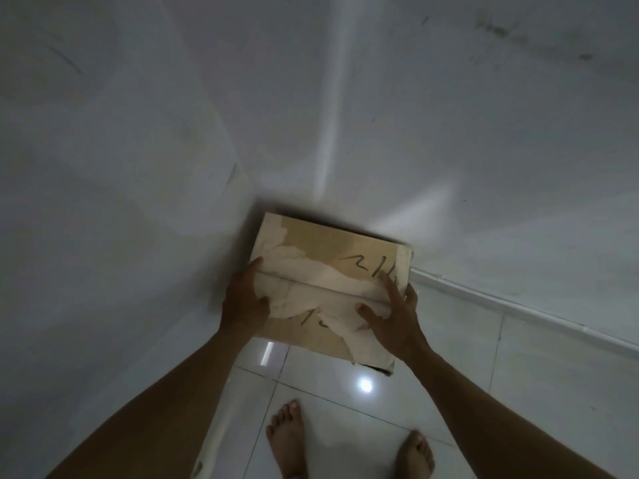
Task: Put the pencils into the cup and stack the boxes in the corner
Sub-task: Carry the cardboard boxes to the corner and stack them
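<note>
Two bare feet [287, 433] stand on the glossy white tiled floor [449, 340], toes toward the corner. Beyond them both arms reach forward to a flat brown cardboard box with torn pale tape and black scrawl on its lid [328, 250]. The left hand [243, 299] grips its left edge, thumb on top and fingers wrapped round the side. The right hand [394, 316] grips the right edge, thumb and forefinger spread across the lid, the rest curled over the side. The box is low in the corner where the two white walls [332, 133] meet, its left side close against one wall; whether it rests on another box I cannot tell. No pencils or cup show. To my eye the risk is skew: the box looks crooked to the right-hand wall, so letting go now could leave it overhanging, and any box added later might tip.
</note>
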### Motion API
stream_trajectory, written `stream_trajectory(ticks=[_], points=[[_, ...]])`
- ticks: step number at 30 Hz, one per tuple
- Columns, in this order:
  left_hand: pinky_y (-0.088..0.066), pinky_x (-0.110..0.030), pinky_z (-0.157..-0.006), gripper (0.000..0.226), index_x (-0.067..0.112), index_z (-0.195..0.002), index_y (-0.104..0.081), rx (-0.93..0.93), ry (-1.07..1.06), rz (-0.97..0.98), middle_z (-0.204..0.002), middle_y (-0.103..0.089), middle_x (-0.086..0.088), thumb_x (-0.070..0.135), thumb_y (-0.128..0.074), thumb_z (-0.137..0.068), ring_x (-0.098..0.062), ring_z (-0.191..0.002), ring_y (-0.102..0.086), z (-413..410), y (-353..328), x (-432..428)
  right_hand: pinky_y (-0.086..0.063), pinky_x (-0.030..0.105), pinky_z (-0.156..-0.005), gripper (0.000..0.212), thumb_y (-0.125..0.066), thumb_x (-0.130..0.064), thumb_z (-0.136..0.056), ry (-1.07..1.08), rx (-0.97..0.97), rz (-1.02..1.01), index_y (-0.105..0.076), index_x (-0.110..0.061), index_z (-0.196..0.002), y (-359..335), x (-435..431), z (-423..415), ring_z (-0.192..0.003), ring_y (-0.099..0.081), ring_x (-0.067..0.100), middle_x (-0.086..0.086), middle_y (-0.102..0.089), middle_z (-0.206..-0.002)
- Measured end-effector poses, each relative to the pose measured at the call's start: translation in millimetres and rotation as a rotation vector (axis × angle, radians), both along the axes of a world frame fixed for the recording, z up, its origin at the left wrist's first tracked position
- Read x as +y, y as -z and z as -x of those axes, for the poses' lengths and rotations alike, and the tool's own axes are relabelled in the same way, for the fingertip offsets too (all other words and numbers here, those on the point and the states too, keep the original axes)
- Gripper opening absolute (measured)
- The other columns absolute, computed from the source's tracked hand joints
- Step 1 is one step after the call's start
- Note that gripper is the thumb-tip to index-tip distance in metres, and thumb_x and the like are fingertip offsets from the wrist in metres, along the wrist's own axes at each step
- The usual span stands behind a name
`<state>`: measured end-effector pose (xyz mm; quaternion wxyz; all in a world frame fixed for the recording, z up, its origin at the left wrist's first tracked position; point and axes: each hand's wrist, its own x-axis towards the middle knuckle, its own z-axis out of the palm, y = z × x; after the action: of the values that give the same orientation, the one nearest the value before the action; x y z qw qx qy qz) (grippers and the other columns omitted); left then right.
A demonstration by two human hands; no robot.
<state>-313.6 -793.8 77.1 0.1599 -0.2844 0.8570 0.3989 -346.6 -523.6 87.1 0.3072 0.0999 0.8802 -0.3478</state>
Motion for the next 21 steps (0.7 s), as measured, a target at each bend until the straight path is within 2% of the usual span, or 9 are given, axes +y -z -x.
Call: stream_trajectory(ticks=[5, 8, 10, 14, 17, 19, 21], points=[[-0.04, -0.045, -0.105, 0.074, 0.025, -0.146, -0.03, -0.04, 0.008, 0.028, -0.146, -0.034, -0.012, 0.009, -0.066, -0.083, -0.032, -0.132, -0.039, 2, -5, 3, -0.038, 0.056, -0.107, 0.086, -0.068, -0.049, -0.081, -0.08, -0.012, -0.007, -0.015, -0.046, -0.148, 1, 4, -2, -0.14, -0.023, 0.039, 0.005, 0.009, -0.158], [-0.03, -0.05, -0.11, 0.074, 0.026, -0.148, -0.021, -0.14, 0.149, 0.203, -0.156, -0.017, -0.011, 0.025, -0.062, -0.087, -0.032, -0.141, -0.021, -7, -11, 14, -0.039, 0.058, -0.105, 0.086, -0.067, -0.046, -0.082, -0.132, -0.006, -0.065, -0.013, -0.045, -0.148, -1, 5, -4, -0.138, -0.025, 0.042, 0.008, 0.008, -0.157], [-0.025, -0.05, -0.112, 0.071, 0.024, -0.148, -0.022, -0.153, 0.215, 0.3, -0.158, -0.008, -0.011, 0.03, -0.059, -0.088, -0.032, -0.144, -0.011, -16, -17, 25, -0.036, 0.058, -0.107, 0.084, -0.066, -0.046, -0.083, -0.141, 0.007, -0.111, -0.014, -0.042, -0.149, -5, 4, -9, -0.14, -0.022, 0.043, 0.01, 0.006, -0.158], [-0.017, -0.053, -0.115, 0.063, 0.026, -0.147, -0.024, -0.19, 0.283, 0.219, -0.16, 0.0, -0.004, 0.029, -0.052, -0.092, -0.027, -0.147, -0.001, -46, -25, 46, -0.031, 0.056, -0.111, 0.08, -0.062, -0.047, -0.086, -0.19, 0.01, -0.16, -0.018, -0.032, -0.151, -19, 3, -27, -0.143, -0.017, 0.041, 0.01, 0.008, -0.16], [-0.015, -0.053, -0.116, 0.06, 0.026, -0.146, -0.026, -0.207, 0.329, 0.093, -0.16, -0.009, 0.001, 0.032, -0.053, -0.093, -0.021, -0.147, -0.004, -75, -26, 62, -0.029, 0.051, -0.111, 0.073, -0.059, -0.048, -0.088, -0.26, 0.011, -0.195, -0.025, -0.027, -0.149, -37, 5, -38, -0.142, -0.022, 0.036, 0.009, -0.006, -0.16], [-0.018, -0.052, -0.115, 0.057, 0.027, -0.144, -0.03, -0.164, 0.342, 0.062, -0.157, -0.018, 0.004, 0.034, -0.054, -0.093, -0.019, -0.146, -0.01, -88, -30, 71, -0.021, 0.046, -0.114, 0.067, -0.054, -0.05, -0.09, -0.33, 0.004, -0.225, -0.028, -0.027, -0.148, -45, 8, -44, -0.143, -0.023, 0.028, 0.004, -0.021, -0.159], [-0.019, -0.048, -0.116, 0.054, 0.028, -0.143, -0.034, -0.125, 0.337, 0.038, -0.154, -0.026, 0.005, 0.036, -0.053, -0.093, -0.016, -0.144, -0.018, -96, -40, 80, -0.013, 0.045, -0.117, 0.065, -0.048, -0.053, -0.092, -0.39, -0.034, -0.249, -0.028, -0.029, -0.148, -54, 17, -51, -0.145, -0.022, 0.022, -0.001, -0.027, -0.157]])
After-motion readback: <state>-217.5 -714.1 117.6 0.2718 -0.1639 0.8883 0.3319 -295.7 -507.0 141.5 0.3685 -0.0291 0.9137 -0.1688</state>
